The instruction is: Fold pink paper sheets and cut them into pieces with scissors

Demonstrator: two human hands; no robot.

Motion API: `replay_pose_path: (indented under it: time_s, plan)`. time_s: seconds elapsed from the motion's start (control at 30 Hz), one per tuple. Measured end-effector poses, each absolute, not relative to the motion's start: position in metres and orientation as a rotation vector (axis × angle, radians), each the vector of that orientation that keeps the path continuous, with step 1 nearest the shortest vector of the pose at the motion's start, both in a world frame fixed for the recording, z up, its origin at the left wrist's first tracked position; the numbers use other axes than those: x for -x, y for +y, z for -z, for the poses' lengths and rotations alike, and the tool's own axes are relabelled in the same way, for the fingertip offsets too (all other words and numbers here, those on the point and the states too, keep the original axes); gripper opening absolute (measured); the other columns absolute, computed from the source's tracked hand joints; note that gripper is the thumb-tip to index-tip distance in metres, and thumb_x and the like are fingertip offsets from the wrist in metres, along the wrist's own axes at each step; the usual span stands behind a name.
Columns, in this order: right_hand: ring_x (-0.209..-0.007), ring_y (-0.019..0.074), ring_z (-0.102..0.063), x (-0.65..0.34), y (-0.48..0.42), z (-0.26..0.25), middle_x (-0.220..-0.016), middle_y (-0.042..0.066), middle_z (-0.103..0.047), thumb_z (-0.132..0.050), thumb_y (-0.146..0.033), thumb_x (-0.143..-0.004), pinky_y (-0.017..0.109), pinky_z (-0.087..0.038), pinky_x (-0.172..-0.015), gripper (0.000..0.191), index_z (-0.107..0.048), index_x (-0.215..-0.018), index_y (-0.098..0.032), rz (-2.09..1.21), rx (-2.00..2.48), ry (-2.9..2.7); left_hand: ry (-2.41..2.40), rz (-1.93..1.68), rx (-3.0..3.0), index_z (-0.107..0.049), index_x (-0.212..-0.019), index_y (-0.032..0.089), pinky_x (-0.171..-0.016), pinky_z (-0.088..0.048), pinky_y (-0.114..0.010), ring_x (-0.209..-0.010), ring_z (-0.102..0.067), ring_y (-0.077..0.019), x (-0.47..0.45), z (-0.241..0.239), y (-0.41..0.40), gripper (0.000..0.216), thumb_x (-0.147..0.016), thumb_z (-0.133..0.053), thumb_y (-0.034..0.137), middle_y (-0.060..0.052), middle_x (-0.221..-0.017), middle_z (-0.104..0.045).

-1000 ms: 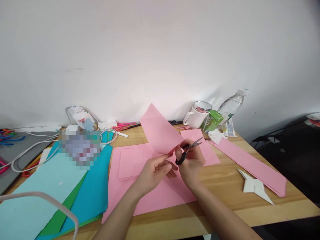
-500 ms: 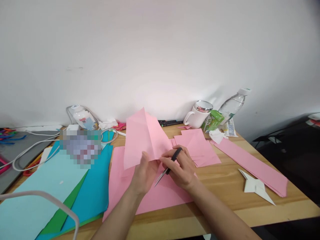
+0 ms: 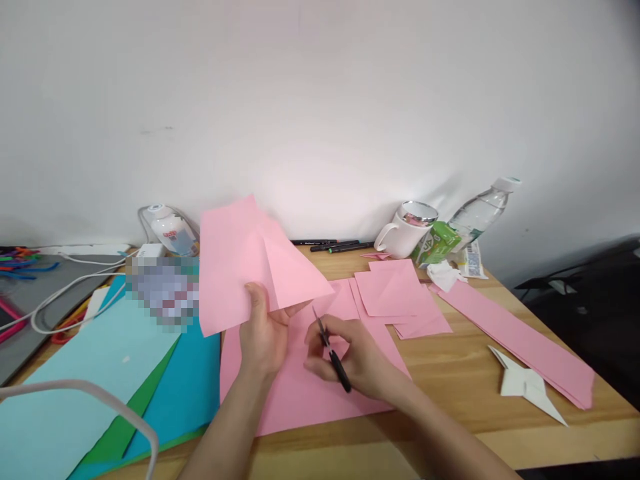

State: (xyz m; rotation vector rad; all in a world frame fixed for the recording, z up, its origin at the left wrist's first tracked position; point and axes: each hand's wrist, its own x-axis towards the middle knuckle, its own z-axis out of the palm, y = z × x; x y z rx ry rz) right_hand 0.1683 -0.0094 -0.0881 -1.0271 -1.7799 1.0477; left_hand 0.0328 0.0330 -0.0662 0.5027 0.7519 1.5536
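Left hand: the left hand (image 3: 263, 333) holds a folded pink sheet (image 3: 245, 263) by its lower edge, thumb in front, fingers closed behind it; the sheet stands lifted off the bench.
Right hand: the right hand (image 3: 350, 360) is closed around the black handles of a pair of scissors (image 3: 330, 350), whose tips point up toward the sheet's lower right corner, close to it; whether they touch it I cannot tell.
Scissor blades: nearly together, as far as the small view shows.
Under the hands: a large pink sheet (image 3: 300, 400) lies flat on the bench (image 3: 450, 373), its near edge close to the bench's front edge.
Right of the hands: smaller pink pieces (image 3: 395, 293) overlap one another; beyond them a bare strip of wood, then a long pink strip (image 3: 520, 340) running toward the right corner, and a white folded paper shape (image 3: 530, 387) just beside it.
Left of the hands: blue and green sheets (image 3: 100, 373) overlap, touching the large pink sheet's left edge.
Back edge: a white mug (image 3: 403, 233), a green carton (image 3: 435, 243), a water bottle (image 3: 480, 213) and dark pens (image 3: 340, 245) line the wall.
Open room: mostly the bare wood between the right hand and the paper shape.
Hidden: the lifted sheet covers what lies behind it; a blurred patch (image 3: 160, 293) hides something on the left; a white curved bar (image 3: 100, 407) is cut off at the lower left.
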Motion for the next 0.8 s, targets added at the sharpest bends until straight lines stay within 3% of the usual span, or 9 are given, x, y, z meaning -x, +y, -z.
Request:
replay_pose_path:
  time_s: [0.1,0.27,0.33,0.43,0.57,0.67,0.8]
  plan:
    - [-0.084,0.0163,-0.062,-0.169,-0.01,0.082,-0.084,0.004,-0.065,-0.069,-0.036,-0.075,0.032,-0.05,-0.078,0.027,-0.057,-0.091,-0.018,-1.739,0.707,-1.688,0.774,-1.555,-0.535,-0.05,-0.127,0.022,-0.075,-0.056,-0.035,-0.112,-0.057,-0.0256,-0.033,0.067,0.032,0.055,-0.082,-0.047,0.053,-0.009,-0.116,-0.065]
    - [-0.086,0.0195,-0.065,-0.169,-0.004,0.094,-0.084,0.007,-0.066,-0.065,-0.048,-0.075,0.038,-0.048,-0.082,0.04,-0.058,-0.094,-0.014,-2.118,0.362,-1.393,0.932,-1.232,-0.398,-0.058,-0.117,0.008,-0.048,-0.054,-0.026,-0.083,-0.069,-0.0278,-0.037,0.067,0.024,0.072,-0.077,-0.04,0.065,-0.016,-0.091,-0.072]
    - [-0.084,0.0199,-0.066,-0.172,-0.001,0.099,-0.082,0.007,-0.067,-0.067,-0.049,-0.073,0.039,-0.048,-0.082,0.043,-0.058,-0.097,-0.014,-2.162,0.377,-1.357,0.893,-1.166,-0.365,-0.058,-0.117,0.007,-0.045,-0.053,-0.025,-0.076,-0.069,-0.0255,-0.035,0.065,0.023,0.071,-0.081,-0.036,0.064,-0.015,-0.085,-0.072]
    - [-0.088,0.0197,-0.064,-0.182,0.005,0.099,-0.087,0.007,-0.066,-0.077,-0.042,-0.064,0.041,-0.045,-0.086,0.048,-0.058,-0.1,-0.015,-2.113,0.53,-1.452,0.769,-1.341,-0.42,-0.054,-0.123,0.016,-0.054,-0.056,-0.025,-0.076,-0.069,-0.0196,-0.028,0.062,0.028,0.053,-0.088,-0.036,0.051,-0.009,-0.091,-0.072]
    - [-0.094,0.0196,-0.06,-0.193,0.01,0.092,-0.096,0.009,-0.065,-0.077,-0.037,-0.065,0.041,-0.042,-0.091,0.041,-0.061,-0.097,-0.016,-1.928,0.675,-1.67,0.649,-1.561,-0.452,-0.051,-0.126,0.025,-0.073,-0.057,-0.035,-0.095,-0.065,-0.0211,-0.017,0.059,0.037,0.045,-0.089,-0.037,0.047,-0.006,-0.103,-0.07]
    - [-0.091,0.0198,-0.062,-0.19,0.009,0.091,-0.094,0.009,-0.066,-0.072,-0.042,-0.069,0.039,-0.046,-0.085,0.041,-0.06,-0.098,-0.016,-1.882,0.643,-1.669,0.595,-1.606,-0.517,-0.051,-0.126,0.026,-0.084,-0.053,-0.04,-0.106,-0.06,-0.0233,-0.018,0.058,0.036,0.046,-0.088,-0.037,0.049,-0.007,-0.108,-0.068]
    - [-0.078,0.017,-0.062,-0.172,0.002,0.093,-0.086,0.007,-0.067,-0.07,-0.045,-0.071,0.033,-0.048,-0.074,0.041,-0.058,-0.098,-0.016,-1.882,0.581,-1.589,0.636,-1.414,-0.643,-0.055,-0.125,0.023,-0.072,-0.054,-0.031,-0.097,-0.063,-0.0242,-0.027,0.067,0.024,0.061,-0.082,-0.037,0.062,-0.009,-0.101,-0.07]
